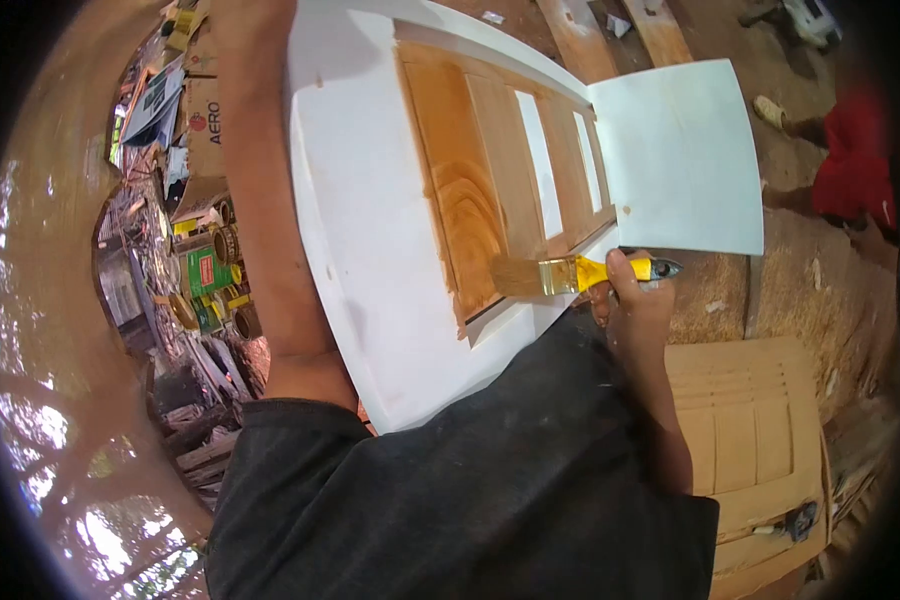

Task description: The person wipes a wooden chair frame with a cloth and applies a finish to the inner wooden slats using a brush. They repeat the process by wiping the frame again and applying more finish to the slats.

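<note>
My right hand is closed around the yellow handle of a wide paintbrush. The bristles touch the lower end of a wooden slat in the recessed middle of a white-bordered panel. On the left, the slats look darker and glossy, as if wet; those farther right are paler, with narrow white strips between some of them. A plain white sheet sticks out from the panel's right side. My left forearm runs up along the panel's left edge, and its hand is beyond the top of the view.
Cardboard boxes, green-labelled tins and scrap wood lie to the left. At lower right is a light brown panelled board with a dark brush-like object on it. Another person in red is at the right.
</note>
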